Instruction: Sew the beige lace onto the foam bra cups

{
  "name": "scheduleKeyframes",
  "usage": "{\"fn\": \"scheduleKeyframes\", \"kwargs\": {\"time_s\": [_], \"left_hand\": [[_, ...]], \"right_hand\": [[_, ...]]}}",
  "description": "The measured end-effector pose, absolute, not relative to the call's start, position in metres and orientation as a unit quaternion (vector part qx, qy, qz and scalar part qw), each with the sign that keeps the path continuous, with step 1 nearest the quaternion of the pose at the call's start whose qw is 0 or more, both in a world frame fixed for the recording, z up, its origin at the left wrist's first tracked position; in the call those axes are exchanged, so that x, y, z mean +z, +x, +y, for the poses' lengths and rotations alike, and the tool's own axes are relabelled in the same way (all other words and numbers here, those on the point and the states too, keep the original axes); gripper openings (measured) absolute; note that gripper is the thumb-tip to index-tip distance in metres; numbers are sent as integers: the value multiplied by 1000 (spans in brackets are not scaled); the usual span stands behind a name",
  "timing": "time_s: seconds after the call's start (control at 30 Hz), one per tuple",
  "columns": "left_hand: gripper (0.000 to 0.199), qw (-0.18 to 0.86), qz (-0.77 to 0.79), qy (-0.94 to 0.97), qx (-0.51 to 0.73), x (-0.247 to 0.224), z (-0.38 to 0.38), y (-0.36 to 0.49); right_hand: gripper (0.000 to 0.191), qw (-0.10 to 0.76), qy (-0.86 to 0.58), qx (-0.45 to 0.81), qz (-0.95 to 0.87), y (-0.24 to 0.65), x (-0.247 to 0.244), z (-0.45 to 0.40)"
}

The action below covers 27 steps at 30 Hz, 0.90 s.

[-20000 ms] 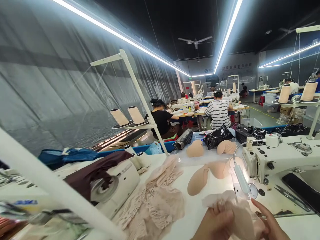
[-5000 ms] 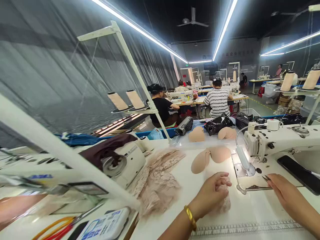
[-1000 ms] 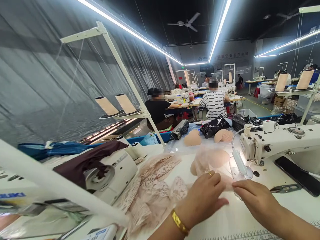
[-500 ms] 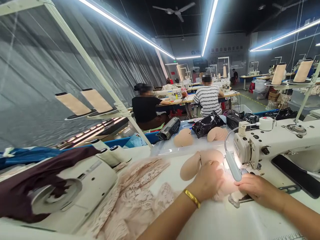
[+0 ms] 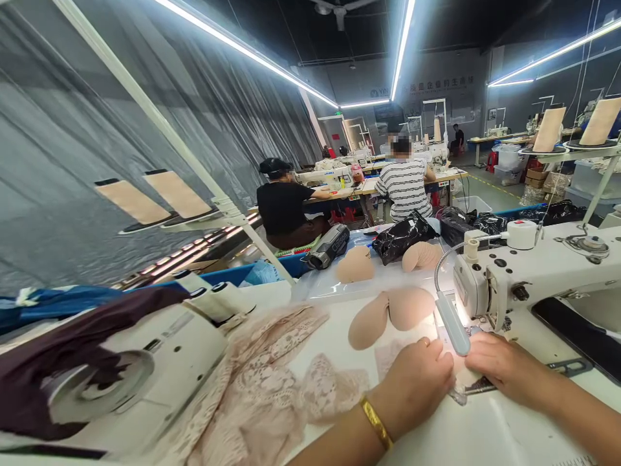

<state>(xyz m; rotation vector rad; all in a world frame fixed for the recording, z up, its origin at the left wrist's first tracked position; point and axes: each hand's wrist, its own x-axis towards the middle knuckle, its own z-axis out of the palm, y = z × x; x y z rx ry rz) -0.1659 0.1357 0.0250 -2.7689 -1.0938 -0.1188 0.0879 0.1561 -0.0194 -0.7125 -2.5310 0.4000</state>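
A piece of sheer pink fabric (image 5: 387, 355) lay on the white tabletop (image 5: 427, 440), just left of the machine's needle area and partly hidden beneath the left hand (image 5: 421, 382). That hand's fingers were curled in, pinching the fabric, and a gold bracelet (image 5: 376, 424) circled the wrist. The right hand (image 5: 499, 367) reached in from the other side, its fingers close together and its tips near the needle; whether they gripped anything could not be told (the grey lamp (image 5: 453, 327) hung right in front of them).

The lamp's bendy neck ran up to the white sewing machine (image 5: 553, 262). A pair of snips (image 5: 572, 367) lay just beside the right hand, and behind them a black phone (image 5: 572, 333).

Beyond the left hand sat two beige cups (image 5: 412, 307), joined at the middle. Farther left, pale lace fabric (image 5: 257, 388) was heaped beside a second machine (image 5: 179, 369), which had maroon cloth (image 5: 29, 375) draped over it.

Past the cups were more cups (image 5: 356, 264), stacked near a shiny black bag (image 5: 405, 238). Farther back, a person in black (image 5: 284, 204) and a person in stripes (image 5: 403, 188) sat at another table.
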Motion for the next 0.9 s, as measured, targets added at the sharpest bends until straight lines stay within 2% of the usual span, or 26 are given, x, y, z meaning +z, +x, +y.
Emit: {"fn": "scheduleKeyframes", "kwargs": {"time_s": [0.13,0.23,0.33,0.53,0.67,0.8,0.9], "left_hand": [[24,93,-445,-890,-15,32,148,-171],[13,83,-359,-929,-34,33,150,-172],[14,80,-282,-952,-83,25,143,-169],[21,89,-323,-926,-175,15,128,-164],[21,75,-318,-923,-201,15,127,-162],[6,70,-324,-923,-196,13,128,-160],[14,80,-322,-923,-197,14,127,-159]], "right_hand": [[34,237,-249,143,-928,90,-20,156],[34,234,-257,147,-926,89,-21,156],[34,210,-270,137,-929,90,-19,154],[45,146,-285,23,-947,97,-7,143],[38,134,-268,46,-953,100,1,140],[33,121,-272,87,-951,101,4,142],[32,115,-275,102,-949,102,6,142]]}}
